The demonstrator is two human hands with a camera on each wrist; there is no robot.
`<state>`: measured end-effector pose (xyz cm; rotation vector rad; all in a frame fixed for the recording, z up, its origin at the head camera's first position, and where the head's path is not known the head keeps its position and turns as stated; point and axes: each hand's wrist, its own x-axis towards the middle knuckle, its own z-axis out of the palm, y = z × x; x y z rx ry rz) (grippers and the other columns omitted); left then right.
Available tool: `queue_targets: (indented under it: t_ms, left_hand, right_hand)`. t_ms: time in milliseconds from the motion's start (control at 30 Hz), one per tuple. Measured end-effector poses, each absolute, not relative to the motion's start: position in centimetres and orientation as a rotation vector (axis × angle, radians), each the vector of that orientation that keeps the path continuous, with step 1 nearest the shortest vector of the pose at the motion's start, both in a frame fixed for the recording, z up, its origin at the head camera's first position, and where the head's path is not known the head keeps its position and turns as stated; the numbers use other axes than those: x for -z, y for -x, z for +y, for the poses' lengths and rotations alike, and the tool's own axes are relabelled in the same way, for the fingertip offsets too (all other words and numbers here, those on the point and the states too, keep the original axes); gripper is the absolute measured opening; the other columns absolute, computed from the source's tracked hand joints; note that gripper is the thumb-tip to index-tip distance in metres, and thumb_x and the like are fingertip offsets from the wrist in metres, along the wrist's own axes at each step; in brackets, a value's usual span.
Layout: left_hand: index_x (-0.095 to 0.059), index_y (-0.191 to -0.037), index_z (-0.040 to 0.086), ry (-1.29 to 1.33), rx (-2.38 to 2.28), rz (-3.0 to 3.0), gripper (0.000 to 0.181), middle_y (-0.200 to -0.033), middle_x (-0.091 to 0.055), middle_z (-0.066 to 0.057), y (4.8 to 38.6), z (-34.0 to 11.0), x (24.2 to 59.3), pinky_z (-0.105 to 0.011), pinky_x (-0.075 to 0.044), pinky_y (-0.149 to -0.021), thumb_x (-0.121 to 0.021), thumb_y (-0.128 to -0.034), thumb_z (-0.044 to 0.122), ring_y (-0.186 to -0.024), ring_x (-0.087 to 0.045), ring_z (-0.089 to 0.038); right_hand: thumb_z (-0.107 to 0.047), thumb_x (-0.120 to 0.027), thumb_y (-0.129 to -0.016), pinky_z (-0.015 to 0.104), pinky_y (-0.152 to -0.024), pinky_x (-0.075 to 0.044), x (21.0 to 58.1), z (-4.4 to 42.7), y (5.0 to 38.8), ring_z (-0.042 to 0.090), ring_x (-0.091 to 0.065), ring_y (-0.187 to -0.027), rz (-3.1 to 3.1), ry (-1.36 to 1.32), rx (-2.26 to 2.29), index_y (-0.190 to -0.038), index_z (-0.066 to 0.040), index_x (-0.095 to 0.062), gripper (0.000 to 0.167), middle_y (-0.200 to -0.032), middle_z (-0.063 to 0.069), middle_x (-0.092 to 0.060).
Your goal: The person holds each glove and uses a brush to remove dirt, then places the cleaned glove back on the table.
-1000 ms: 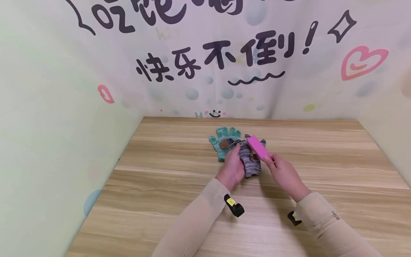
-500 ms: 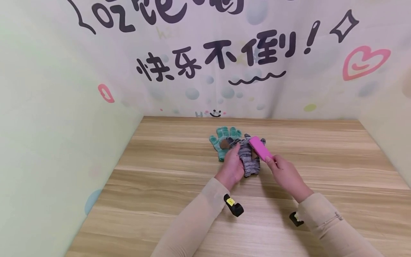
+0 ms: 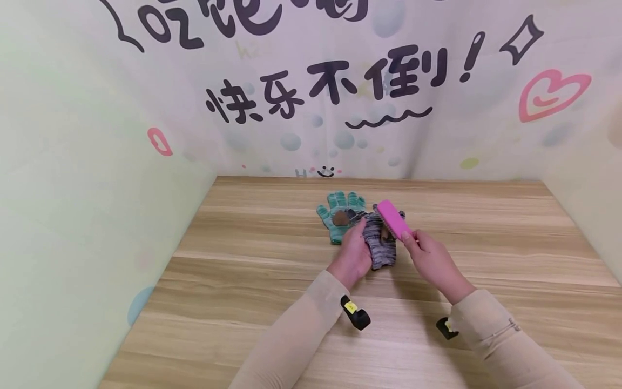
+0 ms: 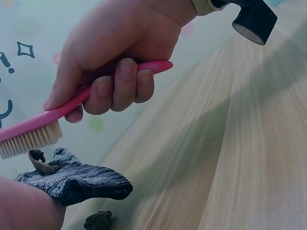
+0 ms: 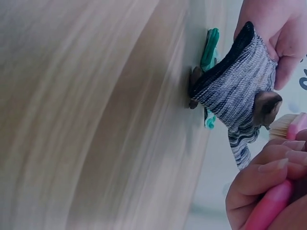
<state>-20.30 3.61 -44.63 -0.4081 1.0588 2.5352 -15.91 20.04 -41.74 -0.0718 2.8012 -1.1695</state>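
My left hand (image 3: 353, 254) holds a grey-and-black knit glove (image 3: 381, 248) above the table, thumb on its upper side and the other fingers hidden beneath. A brown lump (image 5: 266, 108) sits on the glove's upper face. In my right hand (image 4: 120, 62) I grip the handle of a pink brush (image 3: 392, 219), fingers curled round it. Its pale bristles (image 4: 31, 140) face down, close above the lump; the left wrist view shows a small gap. Behind the grey glove, a green knit glove (image 3: 335, 201) lies flat on the table, bearing another brown lump (image 3: 340, 218).
The wood-grain table (image 3: 233, 302) reaches back to a printed cloth (image 3: 272, 146) with dark writing and pink hearts. A pale wall (image 3: 73, 216) borders it on the left. A black wrist strap piece (image 3: 357, 316) sticks out below my left sleeve.
The brush has shifted slightly right, then a little up and away over the grey glove. The held glove has moved only slightly. The green glove has stayed in place.
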Motion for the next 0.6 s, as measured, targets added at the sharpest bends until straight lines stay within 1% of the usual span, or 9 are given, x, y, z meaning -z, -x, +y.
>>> queue_targets:
  t_ms: [167, 267, 433, 533, 600]
  left_hand:
    - [-0.042, -0.149, 0.003, 0.418, -2.53, 1.084, 0.05, -0.148, -0.055, -0.012, 20.1, 3.8, 44.6, -0.041, -0.037, -0.122, -0.04, -0.109, 0.033, -0.142, -0.048, -0.028]
    - [-0.04, -0.15, 0.003, 0.426, -2.528, 1.089, 0.051, -0.15, -0.053, -0.013, 20.1, 3.9, 44.7, -0.041, -0.036, -0.122, -0.041, -0.109, 0.033, -0.143, -0.046, -0.028]
    - [-0.028, -0.156, 0.001, 0.436, -2.534, 1.101, 0.058, -0.162, -0.036, -0.014, 20.2, 4.2, 44.8, -0.041, -0.027, -0.127, -0.042, -0.1087, 0.032, -0.152, -0.031, -0.029]
    - [-0.032, -0.155, 0.001, 0.431, -2.537, 1.111, 0.055, -0.164, -0.033, -0.013, 20.2, 4.3, 44.7, -0.04, -0.023, -0.128, -0.041, -0.1089, 0.03, -0.154, -0.026, -0.028]
    - [-0.038, -0.152, 0.003, 0.424, -2.537, 1.104, 0.05, -0.162, -0.037, -0.011, 20.1, 4.4, 44.7, -0.038, -0.024, -0.128, -0.039, -0.1094, 0.029, -0.153, -0.028, -0.026]
  right_hand:
    - [-0.046, -0.031, -0.109, 0.032, -0.056, -0.04, 41.6, 19.9, 16.1, 0.022, -0.046, -0.066, 2.809, 0.076, 1.195, -0.117, 0.005, -0.056, 0.057, -0.08, 0.011, -0.054]
    - [-0.048, -0.031, -0.109, 0.032, -0.057, -0.04, 41.5, 19.7, 16.1, 0.022, -0.046, -0.066, 2.814, 0.073, 1.196, -0.116, 0.004, -0.056, 0.058, -0.08, 0.011, -0.054]
    - [-0.044, -0.036, -0.109, 0.03, -0.053, -0.039, 41.6, 18.9, 16.1, 0.019, -0.044, -0.063, 2.828, 0.101, 1.21, -0.111, 0.004, -0.059, 0.053, -0.074, 0.007, -0.05]
    - [-0.041, -0.037, -0.11, 0.029, -0.053, -0.039, 41.8, 18.5, 16.1, 0.018, -0.043, -0.062, 2.821, 0.125, 1.204, -0.107, 0.003, -0.059, 0.05, -0.072, 0.005, -0.048]
    - [-0.041, -0.037, -0.11, 0.029, -0.053, -0.039, 41.9, 18.3, 16.0, 0.018, -0.044, -0.063, 2.818, 0.135, 1.194, -0.106, 0.003, -0.058, 0.049, -0.073, 0.006, -0.048]
